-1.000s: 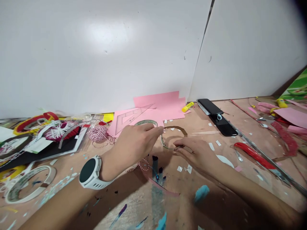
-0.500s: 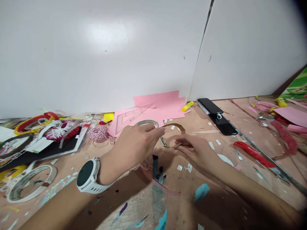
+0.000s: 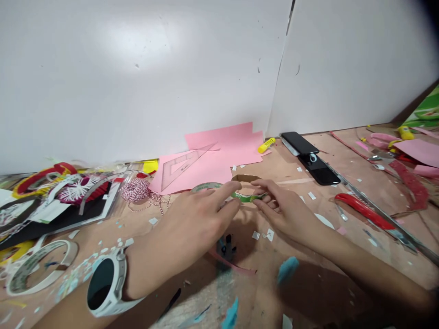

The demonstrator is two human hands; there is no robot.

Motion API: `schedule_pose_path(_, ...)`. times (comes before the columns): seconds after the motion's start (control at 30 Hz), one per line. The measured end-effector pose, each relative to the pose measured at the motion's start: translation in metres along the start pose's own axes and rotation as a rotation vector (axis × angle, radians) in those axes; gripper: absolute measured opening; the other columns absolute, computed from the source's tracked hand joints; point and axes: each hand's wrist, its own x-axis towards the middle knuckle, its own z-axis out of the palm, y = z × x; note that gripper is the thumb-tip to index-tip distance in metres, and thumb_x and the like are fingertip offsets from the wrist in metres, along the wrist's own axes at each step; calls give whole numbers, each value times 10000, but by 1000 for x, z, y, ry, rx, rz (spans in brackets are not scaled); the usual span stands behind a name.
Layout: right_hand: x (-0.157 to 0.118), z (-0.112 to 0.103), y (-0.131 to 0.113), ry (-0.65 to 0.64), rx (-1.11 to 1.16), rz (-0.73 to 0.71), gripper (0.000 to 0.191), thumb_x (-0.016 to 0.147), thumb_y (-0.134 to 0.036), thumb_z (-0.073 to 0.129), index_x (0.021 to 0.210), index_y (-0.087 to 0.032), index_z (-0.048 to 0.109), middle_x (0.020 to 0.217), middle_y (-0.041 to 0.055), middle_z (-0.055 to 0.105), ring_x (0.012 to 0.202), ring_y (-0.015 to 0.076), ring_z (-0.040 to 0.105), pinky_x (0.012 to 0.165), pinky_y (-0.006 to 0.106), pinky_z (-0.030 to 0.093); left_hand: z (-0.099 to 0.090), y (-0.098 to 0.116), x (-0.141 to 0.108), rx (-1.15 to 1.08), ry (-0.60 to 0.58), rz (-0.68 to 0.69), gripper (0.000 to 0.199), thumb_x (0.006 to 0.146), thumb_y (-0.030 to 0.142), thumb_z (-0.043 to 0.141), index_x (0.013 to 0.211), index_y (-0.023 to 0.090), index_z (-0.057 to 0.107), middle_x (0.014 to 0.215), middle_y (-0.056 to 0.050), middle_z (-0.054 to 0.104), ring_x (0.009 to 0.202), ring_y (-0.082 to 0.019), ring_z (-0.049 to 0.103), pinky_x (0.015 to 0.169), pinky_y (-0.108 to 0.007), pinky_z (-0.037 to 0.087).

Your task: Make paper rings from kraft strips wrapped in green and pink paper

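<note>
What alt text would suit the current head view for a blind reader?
A left hand and right hand hold a thin green and brown ring over a cluttered, paint-marked table. Behind them lies pink paper bearing a clear triangular ruler; two phones and a red-handled cutter lie to the right.

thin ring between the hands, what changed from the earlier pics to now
The thin ring has been tilted, so its green printed side now shows. The left hand and right hand have shifted with it; neither has visibly let go. The yellow glue stick, phones and red-handled cutter stayed put.
</note>
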Motion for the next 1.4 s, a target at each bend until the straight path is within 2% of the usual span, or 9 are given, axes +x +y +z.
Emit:
schedule_pose_path(0.1, -2, -1, -7, -37, 63, 71, 264, 970, -339, 628, 1225, -271, 637, 938, 2, 763, 670, 153, 676, 573, 266, 522, 3, 0, 2, -129, -92, -3, 240, 937, 112, 528, 1114, 202, 662, 1144, -57, 710, 731, -179, 683, 568, -298, 480)
schedule_pose_path(0.27, -4, -1, -16, -20, 144, 72, 212, 965, -377, 653, 1147, -289, 719, 1006, -1, 756, 697, 128, 646, 588, 245, 499, 8, 3, 7, -272, -172, -107, 181, 965, 150, 515, 1022, 195, 681, 1010, -45, 704, 770, -199, 688, 629, -319, 499)
schedule_pose_path(0.5, -6, 2, -16, -10, 172, 73, 220, 958, -353, 661, 1153, -286, 737, 976, 9, 742, 707, 129, 637, 567, 233, 486, 13, 3, 9, -418, -91, -179, 217, 1010, 187, 495, 933, 177, 698, 871, -36, 663, 771, -189, 641, 679, -330, 481)
schedule_pose_path(0.7, -6, 0, -21, -29, 174, 113, 224, 973, -361, 638, 1158, -263, 719, 1012, 31, 756, 744, 144, 667, 578, 242, 493, 15, 2, 9, -571, -35, -221, 212, 985, 125, 521, 830, 158, 662, 873, -30, 653, 763, -157, 621, 688, -305, 468)
schedule_pose_path(0.9, -7, 1, -21, -43, 234, 161, 247, 970, -365, 645, 1196, -271, 672, 1054, 34, 769, 763, 159, 714, 605, 262, 527, 11, 0, 8, -544, -41, -260, 197, 995, 135, 530, 905, 168, 702, 813, -10, 618, 696, -145, 562, 630, -299, 413)
schedule_pose_path(1.0, -6, 1, -19, -36, 232, 145, 236, 973, -361, 639, 1194, -287, 670, 1098, 24, 765, 759, 152, 714, 623, 268, 536, 9, -2, 7, -544, -40, -233, 229, 1024, 148, 506, 1065, 194, 727, 802, 2, 626, 684, -138, 554, 626, -295, 400)
schedule_pose_path(1.13, -5, 1, -17, -21, 201, 118, 250, 979, -392, 631, 1211, -305, 668, 1123, 22, 762, 752, 152, 701, 624, 275, 528, 7, -3, 6, -543, -20, -181, 343, 1046, 146, 470, 1339, 225, 630, 925, -4, 696, 756, -140, 617, 681, -287, 432)
schedule_pose_path(1.23, -4, 0, -17, -15, 216, 113, 256, 975, -403, 637, 1212, -309, 665, 1136, 21, 754, 772, 156, 694, 640, 279, 533, 6, -3, 5, -523, -33, -221, 285, 1050, 173, 475, 1253, 200, 673, 868, -3, 695, 751, -145, 631, 675, -286, 436)
schedule_pose_path(1.4, -5, 0, -14, -11, 234, 145, 257, 969, -408, 645, 1209, -316, 658, 1126, 16, 748, 748, 150, 672, 625, 276, 529, 0, -10, 2, -460, 30, -264, 209, 1031, 211, 525, 1120, 212, 715, 931, -7, 727, 765, -143, 648, 697, -289, 451)
